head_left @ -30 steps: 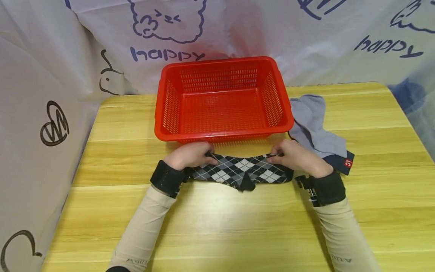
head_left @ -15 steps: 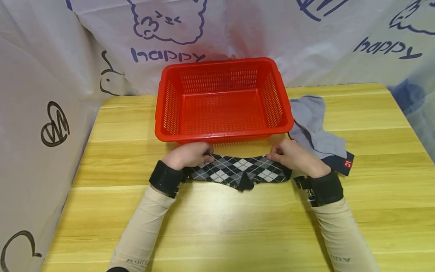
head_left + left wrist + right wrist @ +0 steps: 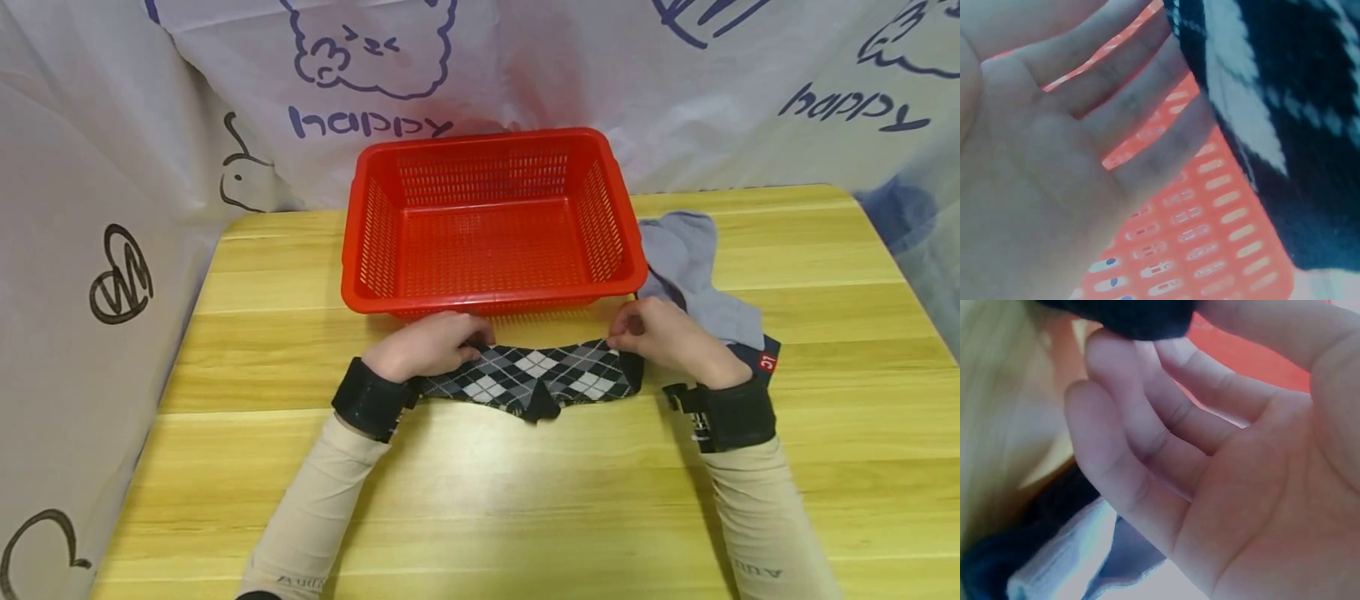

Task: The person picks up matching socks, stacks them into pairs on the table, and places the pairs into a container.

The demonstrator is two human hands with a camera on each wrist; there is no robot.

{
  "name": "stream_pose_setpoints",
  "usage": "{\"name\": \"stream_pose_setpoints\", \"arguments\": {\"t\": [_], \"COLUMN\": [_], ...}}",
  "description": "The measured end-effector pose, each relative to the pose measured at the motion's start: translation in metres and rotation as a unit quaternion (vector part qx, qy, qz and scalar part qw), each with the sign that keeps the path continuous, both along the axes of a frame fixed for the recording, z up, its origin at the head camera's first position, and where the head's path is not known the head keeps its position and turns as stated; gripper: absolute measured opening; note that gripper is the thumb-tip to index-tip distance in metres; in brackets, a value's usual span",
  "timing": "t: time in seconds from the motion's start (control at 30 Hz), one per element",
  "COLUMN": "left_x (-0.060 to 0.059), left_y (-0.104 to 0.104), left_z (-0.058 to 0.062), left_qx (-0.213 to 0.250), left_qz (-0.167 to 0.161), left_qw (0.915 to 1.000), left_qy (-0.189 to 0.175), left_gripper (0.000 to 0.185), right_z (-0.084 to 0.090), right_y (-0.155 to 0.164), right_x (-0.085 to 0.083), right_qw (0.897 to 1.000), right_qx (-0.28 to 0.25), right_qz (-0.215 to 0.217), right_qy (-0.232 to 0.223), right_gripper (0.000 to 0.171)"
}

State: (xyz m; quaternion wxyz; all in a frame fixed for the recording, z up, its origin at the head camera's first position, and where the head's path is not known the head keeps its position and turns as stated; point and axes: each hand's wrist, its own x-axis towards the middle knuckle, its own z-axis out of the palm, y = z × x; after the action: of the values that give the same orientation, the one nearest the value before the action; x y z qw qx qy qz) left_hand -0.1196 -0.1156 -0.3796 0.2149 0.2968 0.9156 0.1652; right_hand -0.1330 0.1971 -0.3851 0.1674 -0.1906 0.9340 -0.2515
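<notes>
A black, grey and white argyle sock (image 3: 534,365) lies stretched sideways in front of the red basket, its black heel pointing toward me. My left hand (image 3: 427,346) pinches the sock's upper edge left of the middle; in the left wrist view, the fingers (image 3: 1129,106) reach behind the patterned fabric. Near the black right end, the right hand (image 3: 667,337) pinches that same edge between thumb and fingertips. The right wrist view has the dark sock end (image 3: 1147,315) at the fingertips, the other fingers curled below it. The left hand and wrist cover the sock's left end.
Just behind the sock stands a red plastic basket (image 3: 491,297) with slotted walls. Grey socks (image 3: 686,262) with a navy part (image 3: 756,360) bearing a red label lie right of it, partly behind the right hand. A white drawn-on sheet (image 3: 525,67) hangs along the table's back.
My left fingers have slid a little to the right along the sock's edge. My right hand has shifted right, toward the black end. Basket and grey socks stay put.
</notes>
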Motion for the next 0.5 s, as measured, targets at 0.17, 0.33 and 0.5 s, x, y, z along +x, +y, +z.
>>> {"name": "stream_pose_setpoints", "arguments": {"t": [0.17,0.33,0.5], "left_x": [0.0009,0.0019,0.0024], "left_y": [-0.0012,0.0002,0.0029], "left_z": [0.0006,-0.0017,-0.0045], "left_qx": [0.01,0.007,0.003], "left_qz": [0.005,0.02,0.036], "left_qw": [0.9999,0.9996,0.9993], "left_qy": [0.006,0.016,-0.009], "left_gripper": [0.022,0.021,0.019], "right_z": [-0.0014,-0.0017,-0.004], "right_y": [0.003,0.0035,0.0021], "right_x": [-0.0006,-0.0005,-0.0008], "right_qw": [1.0,1.0,1.0], "right_qx": [-0.002,-0.002,-0.001], "right_qz": [0.004,0.008,0.009], "right_qy": [0.002,-0.002,-0.007], "right_gripper": [0.009,0.009,0.006]}}
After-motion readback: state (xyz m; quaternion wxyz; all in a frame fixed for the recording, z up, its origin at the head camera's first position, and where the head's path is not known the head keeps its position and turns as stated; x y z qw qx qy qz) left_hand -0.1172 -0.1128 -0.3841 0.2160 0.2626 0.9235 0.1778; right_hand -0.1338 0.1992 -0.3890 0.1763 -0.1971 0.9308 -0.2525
